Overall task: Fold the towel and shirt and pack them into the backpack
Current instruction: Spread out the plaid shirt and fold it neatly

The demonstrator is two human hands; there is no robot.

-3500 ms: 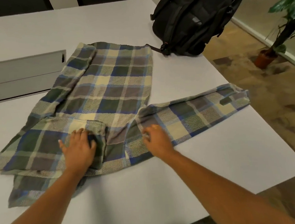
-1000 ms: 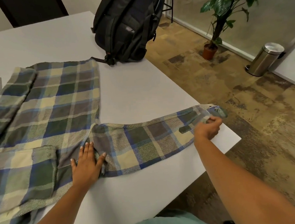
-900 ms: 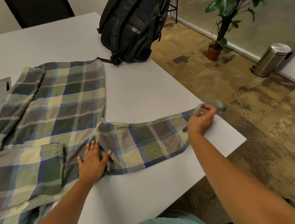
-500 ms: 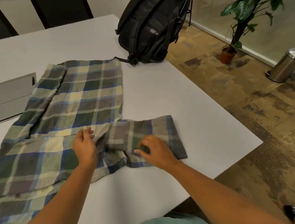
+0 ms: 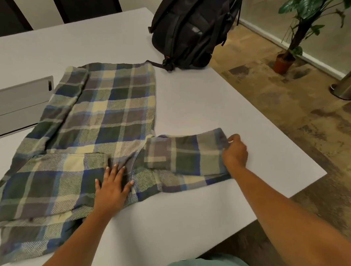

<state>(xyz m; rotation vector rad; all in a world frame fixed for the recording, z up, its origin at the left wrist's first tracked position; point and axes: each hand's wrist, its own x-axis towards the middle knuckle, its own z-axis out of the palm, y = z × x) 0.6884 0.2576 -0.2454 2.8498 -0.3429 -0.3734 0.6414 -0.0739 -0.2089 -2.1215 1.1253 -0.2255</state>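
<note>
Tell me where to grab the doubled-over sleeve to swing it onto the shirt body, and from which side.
Pinch the sleeve at its folded outer end, coming from the right, where the right hand grips it. It lies flat in two layers, so that edge catches both. The left hand presses flat on the shirt near the shoulder, likely a pivot.

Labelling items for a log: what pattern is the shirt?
The shirt is blue, green and cream plaid; the head view shows it best.

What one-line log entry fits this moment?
left hand flat on shirt | right hand grips sleeve | backpack on table
</note>
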